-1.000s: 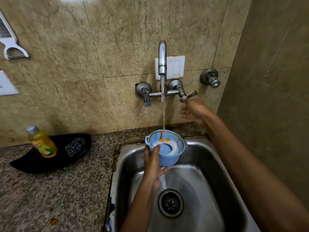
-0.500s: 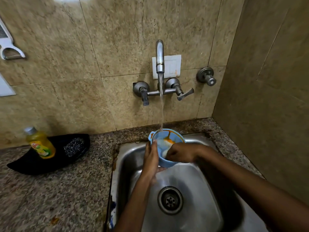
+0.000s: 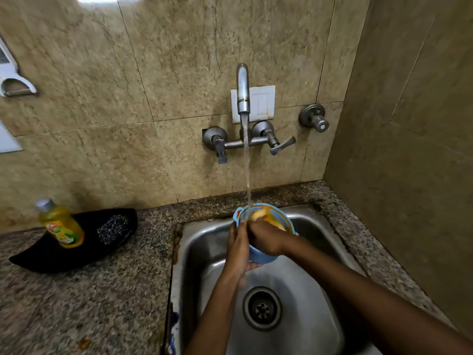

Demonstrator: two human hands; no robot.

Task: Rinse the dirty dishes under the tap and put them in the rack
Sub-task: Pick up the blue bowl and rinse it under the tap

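Right now the left hand [image 3: 238,248] wraps the blue bowl's [image 3: 263,254] left wall over the far side of the sink [image 3: 320,265], under the tap [image 3: 242,88] stream. The right hand [image 3: 266,239] curls over its rim, fingers inside. Probably light stiff plastic, slippery when wet; its side handle looks the surest hold.

bowl [image 3: 266,256] x1 | hands x2: left hand [image 3: 239,248], right hand [image 3: 266,239] | tap [image 3: 243,90] x1 | sink [image 3: 320,234] x1 | soap bottle [image 3: 61,225] x1 | scrubber [image 3: 112,228] x1 | black tray [image 3: 51,257] x1 | wall valve [image 3: 313,117] x1
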